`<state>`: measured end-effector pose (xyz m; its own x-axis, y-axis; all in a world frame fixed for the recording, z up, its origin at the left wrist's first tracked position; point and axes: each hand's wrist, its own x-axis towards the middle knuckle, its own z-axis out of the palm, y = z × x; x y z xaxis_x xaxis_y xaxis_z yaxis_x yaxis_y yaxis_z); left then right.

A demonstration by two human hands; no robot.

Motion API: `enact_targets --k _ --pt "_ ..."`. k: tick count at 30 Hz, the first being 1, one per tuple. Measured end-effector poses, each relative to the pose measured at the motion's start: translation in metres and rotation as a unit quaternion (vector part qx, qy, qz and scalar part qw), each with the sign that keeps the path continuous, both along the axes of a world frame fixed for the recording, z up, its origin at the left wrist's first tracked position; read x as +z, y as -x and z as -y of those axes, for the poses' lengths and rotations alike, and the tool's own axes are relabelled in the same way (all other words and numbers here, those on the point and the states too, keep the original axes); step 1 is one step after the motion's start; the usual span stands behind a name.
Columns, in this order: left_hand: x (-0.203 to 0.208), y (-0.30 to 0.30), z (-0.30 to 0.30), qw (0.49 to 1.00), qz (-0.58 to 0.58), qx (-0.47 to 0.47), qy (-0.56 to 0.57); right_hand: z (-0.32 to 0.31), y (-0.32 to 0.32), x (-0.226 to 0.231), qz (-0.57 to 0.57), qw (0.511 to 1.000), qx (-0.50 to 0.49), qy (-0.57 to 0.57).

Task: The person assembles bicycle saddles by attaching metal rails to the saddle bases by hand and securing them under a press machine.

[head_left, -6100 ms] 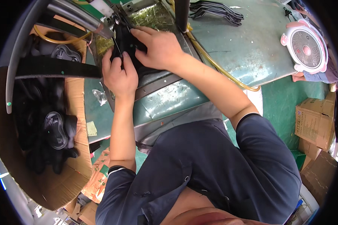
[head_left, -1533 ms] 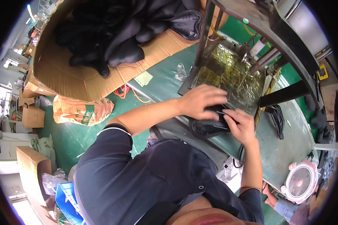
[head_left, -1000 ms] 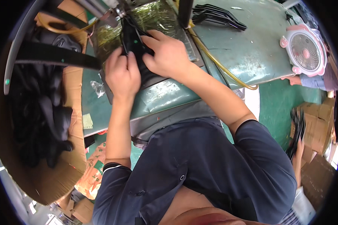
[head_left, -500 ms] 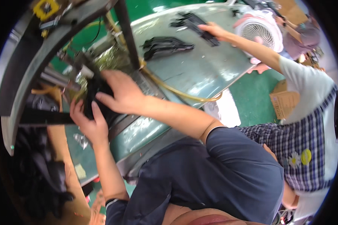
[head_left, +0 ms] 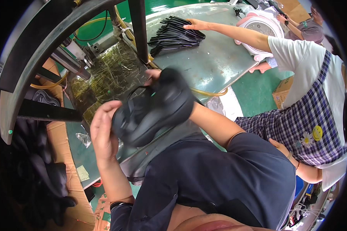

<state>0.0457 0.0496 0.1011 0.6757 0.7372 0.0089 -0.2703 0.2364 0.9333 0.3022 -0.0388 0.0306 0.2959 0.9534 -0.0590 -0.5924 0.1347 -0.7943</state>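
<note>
A black moulded piece shaped like a shoe (head_left: 164,104) is lifted in front of my body, partly smeared by motion. My right hand (head_left: 153,74) grips it from the far side; most of that hand is hidden behind the piece. At its left end, my left hand (head_left: 104,133) holds the edge with the fingers pointing up. Just beyond my hands lies the press bed (head_left: 108,73), covered with shiny yellowish film. Above the bed's left side stand the press's metal rods (head_left: 71,63).
Dark frame bars (head_left: 138,30) rise around the bed. A cardboard box (head_left: 71,161) at left holds several black pieces. On the green table (head_left: 208,61), a co-worker's hand (head_left: 196,24) touches a stack of black hanger-like parts (head_left: 177,36). A pink-white fan (head_left: 260,32) stands behind.
Both hands have drawn the black piece off the press bed toward me, uncovering the film. The co-worker's hand has moved left, bringing a black part to the stack.
</note>
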Motion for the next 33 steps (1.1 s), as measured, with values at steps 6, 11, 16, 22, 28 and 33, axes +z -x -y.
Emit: enact_targets --k 6,11,16,22,28,33 --pt "-0.04 0.041 -0.008 0.979 -0.049 0.081 -0.182 0.008 -0.039 0.023 0.351 0.905 -0.24 0.025" --pt "-0.055 0.057 -0.004 0.978 -0.096 0.129 -0.129 -0.063 -0.124 0.071 0.262 0.941 -0.2 0.079" --pt "-0.045 0.092 -0.007 0.936 -0.169 0.227 -0.209 -0.159 -0.238 0.085 0.298 0.916 -0.25 0.093" --pt "-0.078 0.24 -0.003 0.684 -0.337 0.497 -0.415 -0.176 -0.274 0.049 0.764 0.534 -0.202 0.301" --pt "-0.074 0.311 0.016 0.352 -0.689 0.419 -0.475 -0.192 -0.259 0.037 0.747 0.58 -0.086 0.315" --pt "-0.082 0.33 0.01 0.317 -0.701 0.38 -0.514 -0.215 -0.215 0.034 0.795 0.569 0.022 0.209"
